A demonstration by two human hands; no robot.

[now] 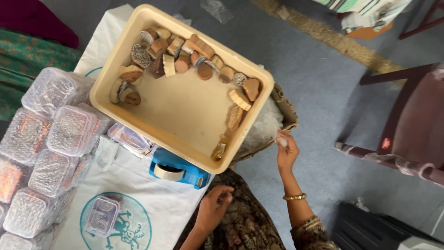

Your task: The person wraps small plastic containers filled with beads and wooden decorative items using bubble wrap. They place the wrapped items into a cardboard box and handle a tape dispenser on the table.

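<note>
while left hand point(216, 203) curls loosely over lap, right hand point(286, 150) pinches clear wrap beside beige tray point(185, 115).

gold bangle point(295, 197) on right wrist, dark patterned sleeve point(311, 228) (gold-trimmed cuff).

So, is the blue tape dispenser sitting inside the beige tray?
No, the blue tape dispenser sits on the white cloth just outside the beige tray, against its near wall.

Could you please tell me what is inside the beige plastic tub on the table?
The beige tub holds carved wooden stamp blocks along its far and right walls, and a small amber bottle near the front corner. The blocks' undersides are mostly hidden.
</note>
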